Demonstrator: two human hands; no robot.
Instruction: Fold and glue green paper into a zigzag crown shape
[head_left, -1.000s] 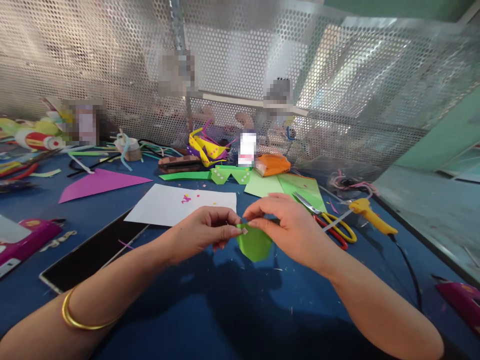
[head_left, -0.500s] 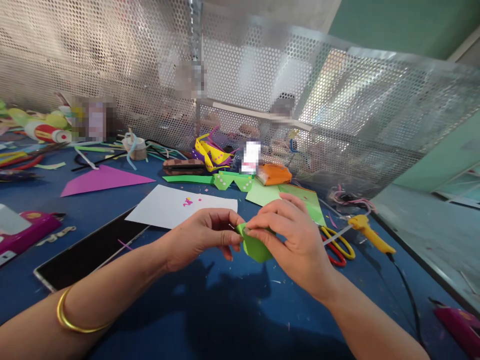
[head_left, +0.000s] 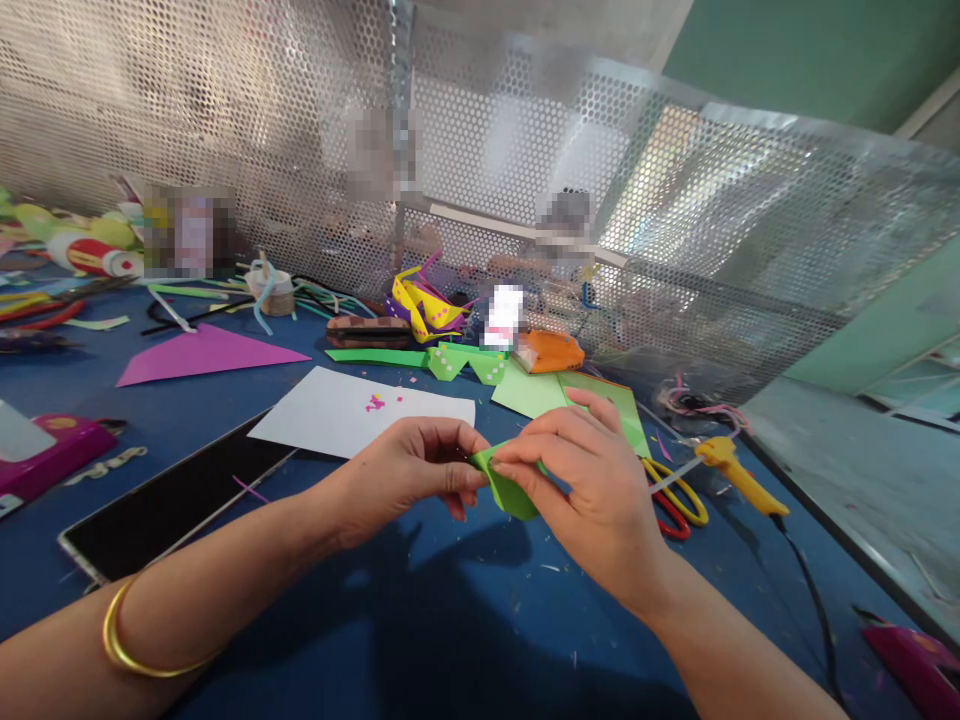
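Note:
A small folded green paper piece (head_left: 508, 491) is held just above the blue table (head_left: 450, 620) between both hands. My left hand (head_left: 409, 472) pinches its left corner with thumb and fingers closed. My right hand (head_left: 592, 495) is closed over its upper right part, the fingers covering much of it. A gold bangle sits on my left wrist. Behind the hands lies a white sheet (head_left: 360, 410) with tiny pink scraps on it.
Red-and-yellow scissors (head_left: 679, 492) and a yellow glue gun (head_left: 731, 468) with its black cord lie to the right. Green sheets (head_left: 570, 392), a purple triangle (head_left: 202, 355), a dark flat panel (head_left: 172, 500) and craft clutter stand before a perforated metal screen (head_left: 480, 170).
My right hand has closed further over the green piece and both hands sit slightly lower. The camera has shifted a little; the table things have not moved.

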